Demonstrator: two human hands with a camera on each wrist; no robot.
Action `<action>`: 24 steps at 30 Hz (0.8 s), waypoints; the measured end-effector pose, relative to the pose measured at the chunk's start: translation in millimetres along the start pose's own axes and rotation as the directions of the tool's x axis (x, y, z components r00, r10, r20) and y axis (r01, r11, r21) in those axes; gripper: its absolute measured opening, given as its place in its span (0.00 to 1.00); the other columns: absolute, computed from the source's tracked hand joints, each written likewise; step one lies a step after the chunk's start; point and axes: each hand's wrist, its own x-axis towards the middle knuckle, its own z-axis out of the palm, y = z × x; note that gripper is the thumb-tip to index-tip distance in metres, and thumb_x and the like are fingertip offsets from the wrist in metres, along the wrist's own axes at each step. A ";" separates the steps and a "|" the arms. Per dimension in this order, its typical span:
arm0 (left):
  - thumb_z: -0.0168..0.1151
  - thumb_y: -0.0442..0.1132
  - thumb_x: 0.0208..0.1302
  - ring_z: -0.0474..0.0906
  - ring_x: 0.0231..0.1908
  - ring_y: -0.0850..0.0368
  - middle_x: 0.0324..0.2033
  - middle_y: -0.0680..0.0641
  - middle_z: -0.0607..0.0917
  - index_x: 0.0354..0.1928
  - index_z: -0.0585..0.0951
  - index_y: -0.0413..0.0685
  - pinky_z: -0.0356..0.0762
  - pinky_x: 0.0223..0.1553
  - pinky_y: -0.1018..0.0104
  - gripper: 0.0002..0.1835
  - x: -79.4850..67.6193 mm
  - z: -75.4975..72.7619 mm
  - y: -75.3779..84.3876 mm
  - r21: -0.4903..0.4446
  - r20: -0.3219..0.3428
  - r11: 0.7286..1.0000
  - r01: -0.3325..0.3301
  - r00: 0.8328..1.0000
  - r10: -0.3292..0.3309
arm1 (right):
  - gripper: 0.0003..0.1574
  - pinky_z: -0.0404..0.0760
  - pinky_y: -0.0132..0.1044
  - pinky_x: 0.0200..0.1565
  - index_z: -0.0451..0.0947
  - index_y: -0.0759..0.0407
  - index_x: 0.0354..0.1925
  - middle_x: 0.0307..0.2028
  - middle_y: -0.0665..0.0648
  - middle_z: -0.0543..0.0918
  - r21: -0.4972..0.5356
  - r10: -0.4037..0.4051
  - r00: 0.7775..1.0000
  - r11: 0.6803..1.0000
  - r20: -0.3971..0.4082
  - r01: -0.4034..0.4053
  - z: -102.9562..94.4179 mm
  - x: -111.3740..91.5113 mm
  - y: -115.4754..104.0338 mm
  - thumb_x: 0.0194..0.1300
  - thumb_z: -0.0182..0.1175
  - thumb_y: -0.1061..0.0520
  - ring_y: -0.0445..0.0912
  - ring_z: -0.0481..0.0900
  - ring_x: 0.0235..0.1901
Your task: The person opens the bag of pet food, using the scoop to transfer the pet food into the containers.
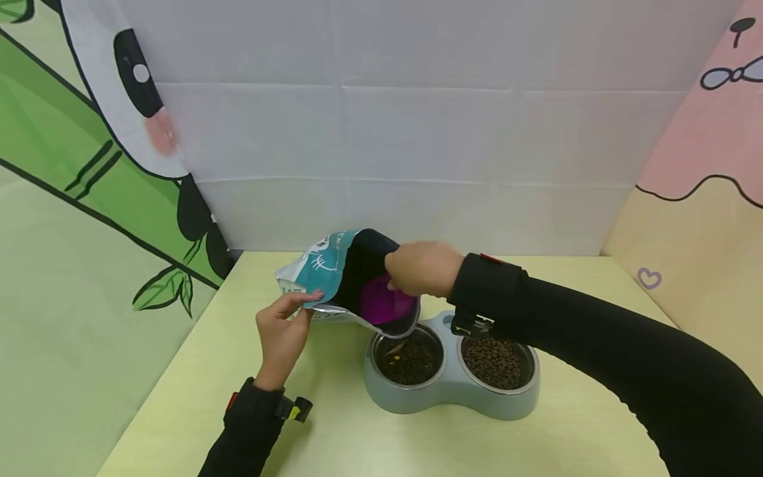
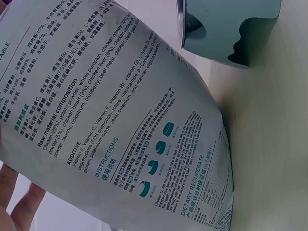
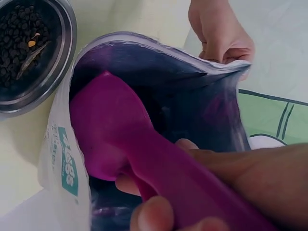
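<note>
My left hand [image 1: 285, 334] pinches the near top edge of a teal and white pet food bag [image 1: 324, 262], holding it tilted with its mouth toward the right. Printed text covers the side of the bag [image 2: 120, 120] in the left wrist view. In my right hand [image 1: 426, 268] is a purple scoop [image 1: 384, 301], gripped by its handle. The head of the scoop [image 3: 108, 127] lies inside the bag's mouth, against the inner wall. Just under the bag's lower lip is the left steel bowl [image 1: 408, 358], with brown kibble and a few yellowish bits in it.
A blue-grey double feeder stand [image 1: 453, 397] carries both bowls on the pale wooden table [image 1: 334, 430]. Kibble fills much of the right bowl [image 1: 497, 363], close below my right wrist. Behind the table hangs a white cloth [image 1: 417, 146]; printed panels flank it.
</note>
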 end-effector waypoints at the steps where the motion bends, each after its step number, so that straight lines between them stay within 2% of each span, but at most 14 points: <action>1: 0.58 0.21 0.50 0.80 0.34 0.51 0.29 0.41 0.83 0.30 0.80 0.36 0.74 0.44 0.72 0.07 0.1 0.1 -0.3 -0.002 0.000 1.000 0.003 1.000 -0.003 | 0.16 0.70 0.37 0.22 0.71 0.53 0.21 0.18 0.50 0.69 0.000 0.007 1.000 1.000 0.001 -0.007 1.4 1.9 -0.5 0.63 0.54 0.49 0.44 0.70 0.22; 6: 0.57 0.20 0.50 0.80 0.34 0.52 0.29 0.40 0.83 0.30 0.80 0.35 0.74 0.44 0.72 0.07 -0.6 0.1 -0.7 -0.002 0.000 1.000 0.008 1.000 -0.008 | 0.14 0.73 0.39 0.24 0.73 0.53 0.24 0.21 0.50 0.73 -0.027 0.042 0.999 0.999 -0.006 -0.042 10.1 12.5 -3.8 0.63 0.54 0.48 0.45 0.73 0.24; 10: 0.57 0.20 0.50 0.80 0.34 0.52 0.29 0.40 0.83 0.30 0.80 0.35 0.74 0.44 0.72 0.07 -2.1 -0.2 -1.1 0.002 0.001 1.000 0.008 1.000 -0.008 | 0.13 0.74 0.39 0.23 0.73 0.53 0.25 0.22 0.51 0.74 -0.061 0.037 0.999 0.997 -0.037 -0.039 17.2 19.0 -7.1 0.63 0.54 0.49 0.45 0.73 0.23; 18: 0.56 0.19 0.49 0.80 0.34 0.52 0.29 0.40 0.83 0.30 0.80 0.35 0.74 0.44 0.72 0.09 -3.6 0.8 0.6 0.004 0.007 1.000 -0.001 1.000 0.001 | 0.17 0.66 0.37 0.18 0.68 0.55 0.18 0.15 0.51 0.67 -0.062 -0.030 0.991 0.998 -0.132 0.022 27.7 25.0 -10.2 0.64 0.52 0.55 0.45 0.67 0.16; 24: 0.56 0.18 0.49 0.80 0.34 0.52 0.29 0.39 0.83 0.29 0.80 0.35 0.74 0.43 0.73 0.09 -2.4 1.8 0.0 0.005 -0.002 1.000 -0.019 1.000 0.019 | 0.19 0.61 0.36 0.18 0.66 0.55 0.17 0.13 0.51 0.63 -0.041 -0.054 0.984 0.998 -0.167 0.048 31.1 27.9 -11.4 0.65 0.48 0.59 0.44 0.62 0.15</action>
